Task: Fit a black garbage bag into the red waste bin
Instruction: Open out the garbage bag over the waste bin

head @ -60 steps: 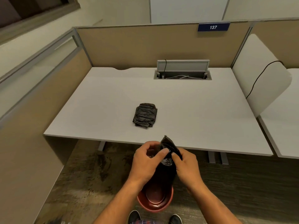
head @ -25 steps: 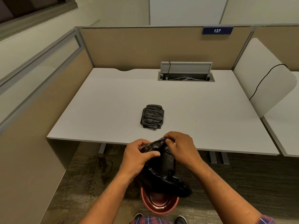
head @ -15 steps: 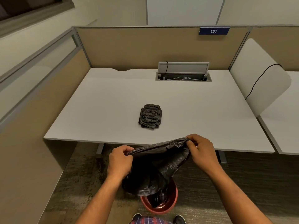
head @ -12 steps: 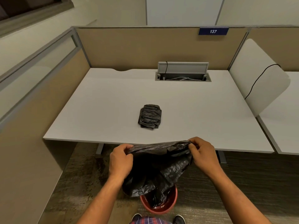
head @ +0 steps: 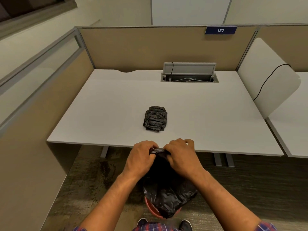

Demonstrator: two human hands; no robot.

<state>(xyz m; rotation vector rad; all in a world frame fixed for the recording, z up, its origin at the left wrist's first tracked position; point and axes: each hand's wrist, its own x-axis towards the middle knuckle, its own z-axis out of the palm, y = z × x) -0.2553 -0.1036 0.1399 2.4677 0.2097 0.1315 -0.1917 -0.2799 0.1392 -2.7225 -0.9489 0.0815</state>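
The left hand and right hand both pinch the top of the black bag, which hangs over the red bin.

Even, dim indoor light; soft shadows; sharp focus; wide-angle bending at edges.
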